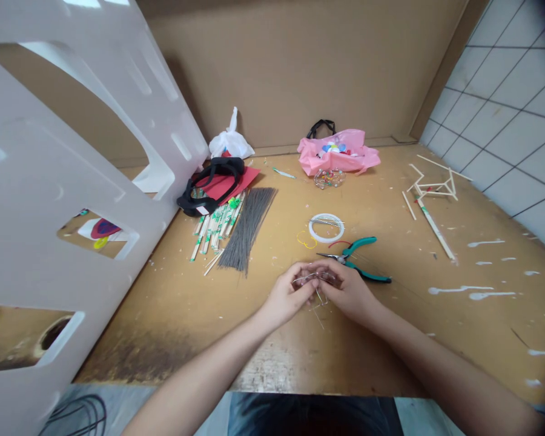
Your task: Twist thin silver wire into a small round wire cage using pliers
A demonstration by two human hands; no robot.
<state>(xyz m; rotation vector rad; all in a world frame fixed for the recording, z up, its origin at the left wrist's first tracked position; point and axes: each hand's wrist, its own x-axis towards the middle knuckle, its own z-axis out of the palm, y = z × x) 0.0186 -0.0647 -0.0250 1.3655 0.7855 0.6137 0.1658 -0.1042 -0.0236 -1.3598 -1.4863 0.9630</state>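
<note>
Both hands meet above the front middle of the wooden table. My left hand [289, 290] is closed, pinching a thin bent metal wire [318, 295] between thumb and fingers. From the other side my right hand [345, 287] pinches the same wire, its thumb close to the left one. Loops and loose ends of the wire stick out around and below the fingertips; its full shape is partly hidden by the fingers. Just beyond my right hand lie pliers [361, 245] with teal handles, their jaws pointing left. A white ring-shaped coil [327, 228] rests farther back, with thin wire pieces across it.
To the left lie a bundle of grey wires [249, 227], paper-wrapped chopsticks [215, 227] and a black headset strap [211, 184]. Toward the back are a pink bag [338, 151] and a white bag [231, 142]. A stick frame [436, 188] stands right. A white plastic panel [95, 151] borders the left side.
</note>
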